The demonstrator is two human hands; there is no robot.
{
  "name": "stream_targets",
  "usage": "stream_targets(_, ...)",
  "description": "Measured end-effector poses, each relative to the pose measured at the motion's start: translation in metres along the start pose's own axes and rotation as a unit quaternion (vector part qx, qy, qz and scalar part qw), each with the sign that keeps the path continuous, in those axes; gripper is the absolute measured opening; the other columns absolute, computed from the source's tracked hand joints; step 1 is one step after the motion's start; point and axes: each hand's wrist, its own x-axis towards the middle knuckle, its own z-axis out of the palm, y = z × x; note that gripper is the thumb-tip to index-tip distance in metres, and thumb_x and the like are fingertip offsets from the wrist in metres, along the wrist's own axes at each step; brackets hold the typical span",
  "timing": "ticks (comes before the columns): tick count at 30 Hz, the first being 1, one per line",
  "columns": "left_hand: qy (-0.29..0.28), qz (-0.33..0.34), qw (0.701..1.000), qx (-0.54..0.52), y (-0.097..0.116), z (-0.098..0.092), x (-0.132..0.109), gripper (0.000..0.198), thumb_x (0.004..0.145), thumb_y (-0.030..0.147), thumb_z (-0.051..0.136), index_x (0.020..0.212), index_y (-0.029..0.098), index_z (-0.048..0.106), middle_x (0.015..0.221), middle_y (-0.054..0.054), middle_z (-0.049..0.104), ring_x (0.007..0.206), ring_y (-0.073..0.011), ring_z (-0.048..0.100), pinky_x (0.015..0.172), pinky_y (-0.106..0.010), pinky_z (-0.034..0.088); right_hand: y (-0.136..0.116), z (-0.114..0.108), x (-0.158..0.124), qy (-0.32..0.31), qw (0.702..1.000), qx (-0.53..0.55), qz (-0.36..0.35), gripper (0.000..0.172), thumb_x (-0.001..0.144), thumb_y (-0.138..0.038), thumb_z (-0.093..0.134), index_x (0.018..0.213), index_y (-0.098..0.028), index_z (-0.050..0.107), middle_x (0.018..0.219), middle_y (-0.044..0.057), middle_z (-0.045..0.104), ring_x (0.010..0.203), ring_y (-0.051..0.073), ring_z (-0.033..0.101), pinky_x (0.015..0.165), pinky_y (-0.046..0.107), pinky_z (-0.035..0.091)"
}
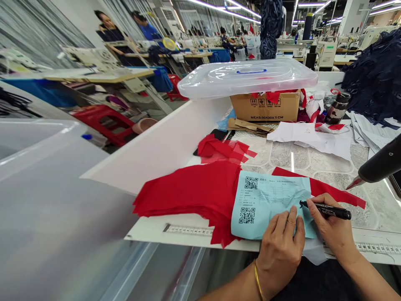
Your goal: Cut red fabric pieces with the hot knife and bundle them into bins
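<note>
One black cylindrical marker pen [333, 210] pinched in right hand [336, 234], long axis crosswise, tip leftward at light-blue rectangular paper sheet [272, 196] overlapping stacked red cloth [188, 188]; left hand [283, 244] below tip, fingers loosely extended on sheet, gripping nothing visible.

a slim, gold-coloured bangle [257, 281] rings your left wrist, its smooth, rounded band catching the light. your left grip [281, 248] is a bare hand with uncovered fingers, and your right grip [338, 234] is likewise ungloved. your left forearm [233, 289] and right forearm [372, 271] are uncovered as far as the frame's lower edge. between them shows dark, nearly black cloth [318, 282], apparently your clothing, its cut too shadowed to tell.
</note>
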Motion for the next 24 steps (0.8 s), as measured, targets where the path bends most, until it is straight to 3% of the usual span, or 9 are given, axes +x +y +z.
stream_targets(8,0.003,0.000,1.000,-0.001,-0.0002,-0.0016,0.0002,0.026,0.091,0.003,0.045,0.103,0.007,0.068,0.113,-0.019,0.072,0.095,-0.0257,0.068,0.078,-0.037,0.055,0.0024,-0.0040,0.0000,0.044,0.998,-0.034,0.013,0.031,0.087,-0.048,0.061,0.073,-0.021,0.062,0.062,-0.002,0.056,0.052,0.011,0.047,0.048,0.024,0.040)
stream_targets(12,0.010,-0.002,1.000,0.002,0.0000,-0.0017,0.0019,0.026,0.091,0.003,0.045,0.101,0.007,0.069,0.112,-0.019,0.073,0.093,-0.0262,0.068,0.077,-0.038,0.055,0.0013,-0.0042,0.0009,0.029,0.999,-0.029,0.002,0.031,0.087,-0.047,0.061,0.071,-0.020,0.062,0.060,-0.002,0.057,0.051,0.011,0.047,0.048,0.024,0.041)
stream_targets(16,0.012,0.000,1.000,0.003,-0.0003,-0.0005,0.0022,0.026,0.091,0.004,0.045,0.101,0.007,0.069,0.112,-0.018,0.073,0.093,-0.0258,0.068,0.077,-0.037,0.056,0.0001,-0.0045,0.0012,0.004,1.000,-0.012,-0.004,0.038,0.087,-0.048,0.059,0.061,-0.021,0.055,0.050,-0.005,0.045,0.044,0.009,0.039,0.042,0.023,0.033)
stream_targets(24,0.010,-0.004,1.000,-0.002,0.0008,-0.0007,0.0018,0.026,0.091,0.005,0.045,0.101,0.007,0.069,0.111,-0.018,0.073,0.093,-0.0256,0.066,0.076,-0.038,0.056,-0.0048,-0.0061,0.0023,0.043,0.997,0.029,0.056,0.042,0.082,-0.058,0.063,0.063,-0.020,0.058,0.054,-0.003,0.048,0.049,0.010,0.042,0.046,0.024,0.036)
